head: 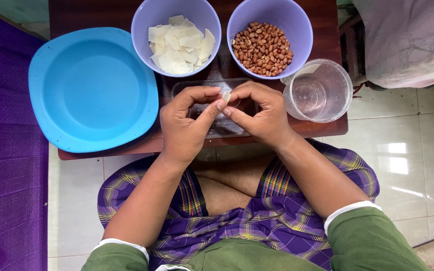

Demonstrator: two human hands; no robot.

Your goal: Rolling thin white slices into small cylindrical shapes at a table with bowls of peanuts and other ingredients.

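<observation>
pinching wrapper (pixel 226 95) with both hands (pixel 224 118) | dark wood table (pixel 327 20) | white tiled floor (pixel 418 150)

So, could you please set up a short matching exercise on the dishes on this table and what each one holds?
Things:
1. blue plate
2. left purple bowl
3. right purple bowl
4. clear plastic cup

Contents:
A. brown peanuts
B. pale thin wrapper pieces
C. nothing on it
D. a little clear liquid

Pairs: 1-C, 2-B, 3-A, 4-D
</observation>
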